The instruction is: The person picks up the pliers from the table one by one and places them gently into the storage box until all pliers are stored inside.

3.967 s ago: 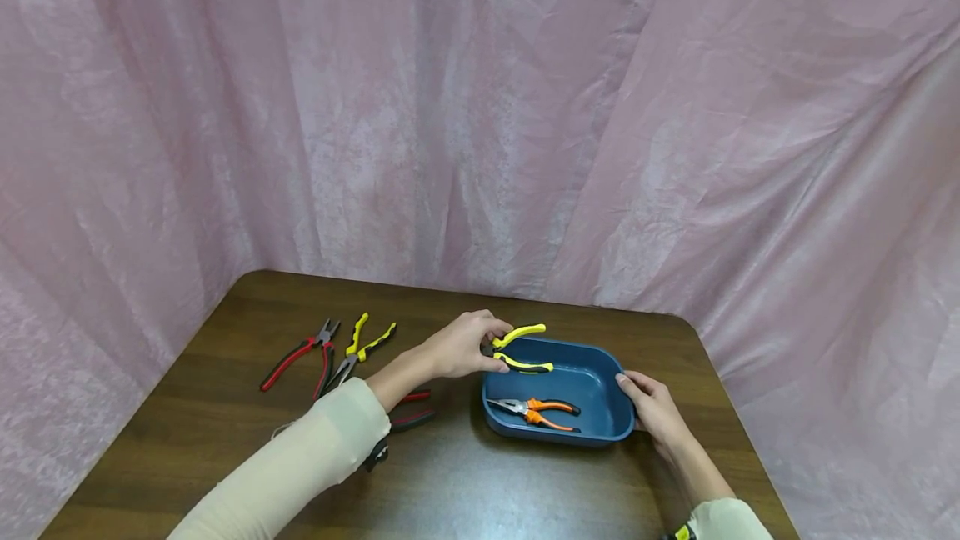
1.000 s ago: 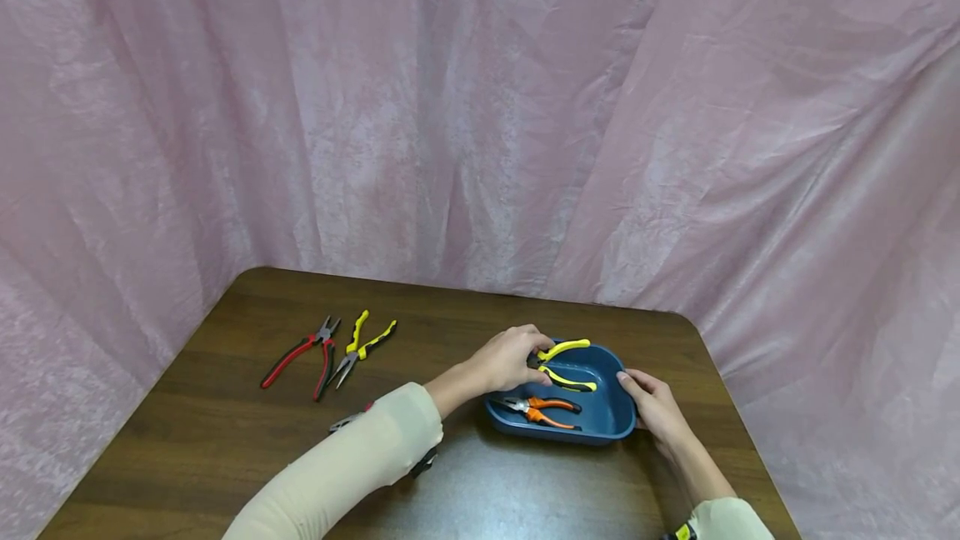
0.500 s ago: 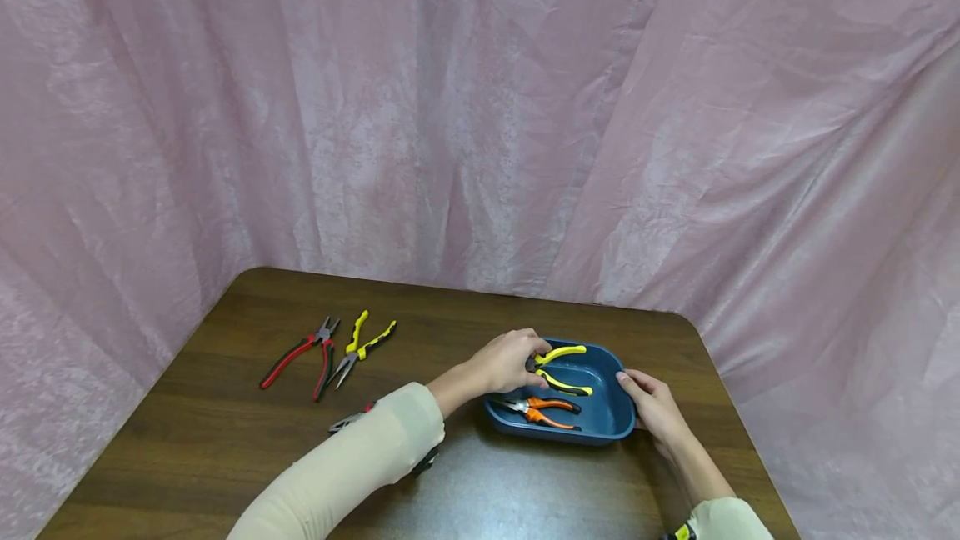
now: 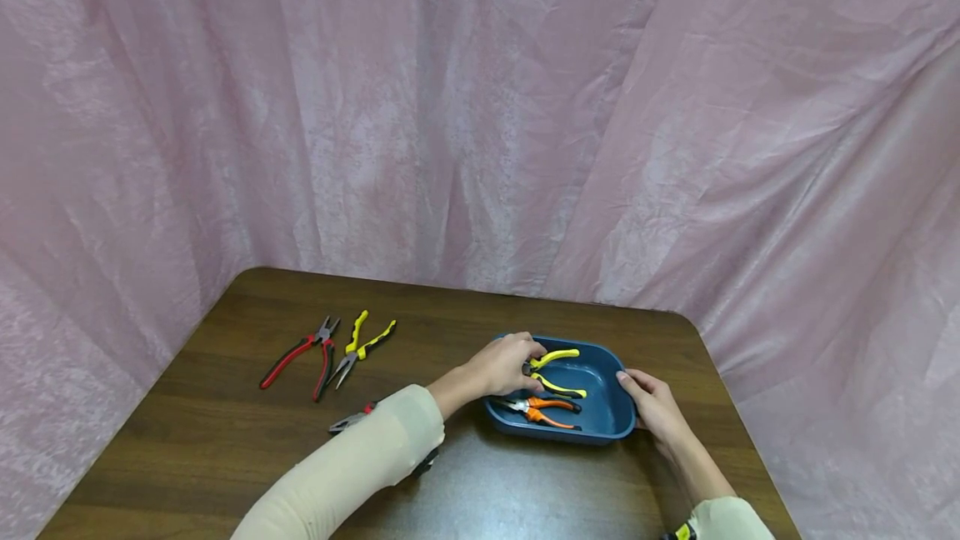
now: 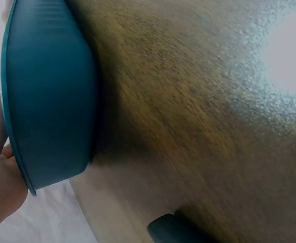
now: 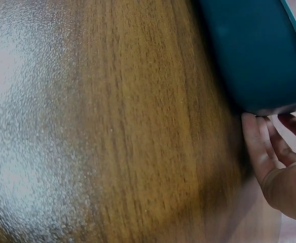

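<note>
The left hand [image 4: 506,363] pinches yellow-handled pliers [image 4: 555,357] by the head, in or just above the blue tray [image 4: 603,394]. Orange-handled pliers [image 4: 534,404] lie just on that hand's near side, so a careless release could tangle handles. Should the right hand [image 4: 655,405], gripping the tray's end, slacken, the tray might skid.

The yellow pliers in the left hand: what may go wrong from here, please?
The yellow pliers in the left hand might knock the orange pliers lying close by in the blue tray. The left sleeve hides part of the red-handled pliers on the table and could brush them.
</note>
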The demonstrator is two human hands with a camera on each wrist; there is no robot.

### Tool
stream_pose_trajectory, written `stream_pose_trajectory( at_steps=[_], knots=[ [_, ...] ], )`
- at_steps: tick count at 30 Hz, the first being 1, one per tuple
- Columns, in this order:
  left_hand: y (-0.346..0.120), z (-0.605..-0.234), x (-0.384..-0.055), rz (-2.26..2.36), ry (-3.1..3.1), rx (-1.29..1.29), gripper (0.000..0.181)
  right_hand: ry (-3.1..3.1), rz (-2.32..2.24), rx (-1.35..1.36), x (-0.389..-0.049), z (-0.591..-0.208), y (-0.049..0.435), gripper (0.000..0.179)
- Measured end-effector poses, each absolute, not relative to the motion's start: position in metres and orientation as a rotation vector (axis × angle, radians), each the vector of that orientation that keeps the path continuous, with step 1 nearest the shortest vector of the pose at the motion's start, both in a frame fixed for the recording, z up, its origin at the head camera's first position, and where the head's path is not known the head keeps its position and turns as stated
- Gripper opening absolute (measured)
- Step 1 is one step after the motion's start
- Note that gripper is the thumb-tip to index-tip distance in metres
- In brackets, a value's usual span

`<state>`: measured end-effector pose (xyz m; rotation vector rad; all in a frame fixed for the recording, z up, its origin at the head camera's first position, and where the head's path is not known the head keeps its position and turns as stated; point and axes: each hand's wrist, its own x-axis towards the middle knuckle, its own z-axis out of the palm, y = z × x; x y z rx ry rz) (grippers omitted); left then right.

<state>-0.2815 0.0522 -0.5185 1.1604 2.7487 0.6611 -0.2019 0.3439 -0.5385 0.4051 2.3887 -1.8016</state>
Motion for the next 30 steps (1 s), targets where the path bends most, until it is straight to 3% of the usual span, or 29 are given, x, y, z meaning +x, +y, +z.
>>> stream_pose_trajectory(
  at_steps=[30],
  knots=[
    [0.0590,-0.5260,-0.2813,0.290,2.795,1.168,0.058,2.382,-1.807,0.393,-0.2016,-0.5377,0.3457,0.059]
  ],
)
